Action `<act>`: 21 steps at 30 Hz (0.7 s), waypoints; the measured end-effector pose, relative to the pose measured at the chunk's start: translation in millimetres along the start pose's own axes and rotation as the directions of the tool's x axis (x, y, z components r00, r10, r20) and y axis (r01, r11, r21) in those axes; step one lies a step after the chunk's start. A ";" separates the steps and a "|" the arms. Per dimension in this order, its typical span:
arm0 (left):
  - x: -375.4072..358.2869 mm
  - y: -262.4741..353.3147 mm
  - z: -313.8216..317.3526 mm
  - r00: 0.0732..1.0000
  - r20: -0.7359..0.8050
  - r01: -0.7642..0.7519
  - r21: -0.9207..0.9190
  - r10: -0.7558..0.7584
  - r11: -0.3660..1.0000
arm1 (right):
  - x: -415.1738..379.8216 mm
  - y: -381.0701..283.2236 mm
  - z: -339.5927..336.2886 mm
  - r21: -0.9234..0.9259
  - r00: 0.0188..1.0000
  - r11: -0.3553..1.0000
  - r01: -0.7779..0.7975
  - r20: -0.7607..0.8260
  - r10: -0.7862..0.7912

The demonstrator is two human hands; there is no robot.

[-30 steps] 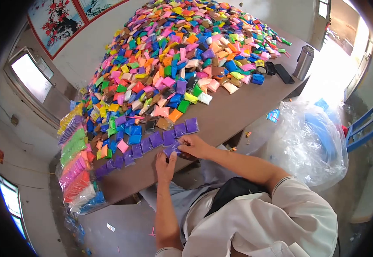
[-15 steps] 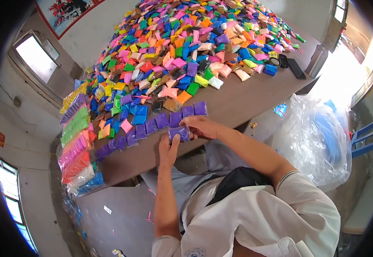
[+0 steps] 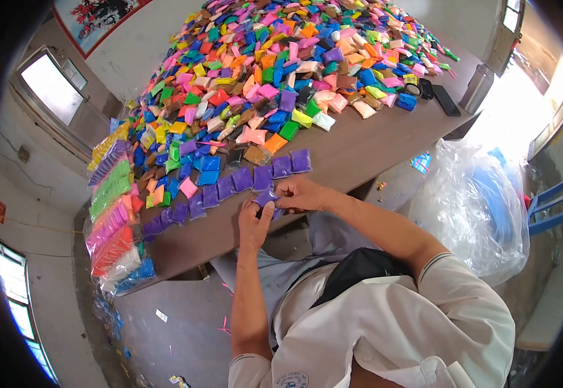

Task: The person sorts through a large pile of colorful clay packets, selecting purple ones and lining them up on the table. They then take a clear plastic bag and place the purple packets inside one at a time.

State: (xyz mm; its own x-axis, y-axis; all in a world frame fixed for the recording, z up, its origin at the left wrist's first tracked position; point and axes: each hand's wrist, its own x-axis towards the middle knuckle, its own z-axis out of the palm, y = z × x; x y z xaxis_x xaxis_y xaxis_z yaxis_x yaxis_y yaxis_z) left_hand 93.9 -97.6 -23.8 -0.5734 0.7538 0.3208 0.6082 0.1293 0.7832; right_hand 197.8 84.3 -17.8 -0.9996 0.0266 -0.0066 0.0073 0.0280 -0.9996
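Observation:
Both hands grip a small purple packet above the near edge of the table. My left hand has its thumb on the packet's near side, with the fingers curled behind. My right hand is closed on the packet's right end, its fingers partly hidden. Tilted between them, the packet looks narrow, and part of it is covered by the fingers. Just beyond lies a line of similar purple packets running along the table. One purple packet in that line sits right behind the held one.
A large heap of many-coloured packets covers the brown table. Bundled bags of packets line its left end. A phone and a metal flask stand at right, above a big clear plastic bag near a blue stool.
The held purple packet has turned from lying broad and level to a tilted, narrower pose. My right hand's fingers have come lower around its end. The row on the table is unchanged.

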 end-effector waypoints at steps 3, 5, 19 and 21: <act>0.0 -0.2 3.1 0.999 -0.034 -0.004 -0.068 0.002 0.998 | 1.0 9.0 1.6 -0.046 0.994 0.993 0.113 0.000 -0.113; 0.1 -1.2 4.9 0.997 -0.071 -0.028 -0.102 0.021 0.994 | 0.2 4.0 6.2 0.035 0.993 0.993 0.110 -0.040 -0.108; -0.7 10.9 2.4 0.995 0.004 -0.100 0.070 0.100 0.993 | 2.9 8.4 12.1 -0.014 0.963 0.981 0.194 -0.190 -0.193; 0.9 11.3 2.1 0.996 0.013 -0.093 0.063 0.093 0.994 | 0.4 7.2 13.7 0.043 0.959 0.987 0.157 -0.243 -0.143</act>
State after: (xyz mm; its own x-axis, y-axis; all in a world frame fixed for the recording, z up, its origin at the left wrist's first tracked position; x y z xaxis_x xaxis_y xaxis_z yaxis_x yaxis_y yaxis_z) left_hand 101.4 -94.2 -15.8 -0.5074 0.7707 0.3854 0.6926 0.0987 0.7145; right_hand 197.0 70.9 -25.4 -0.9537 0.2646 0.1431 -0.1513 -0.0107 -0.9884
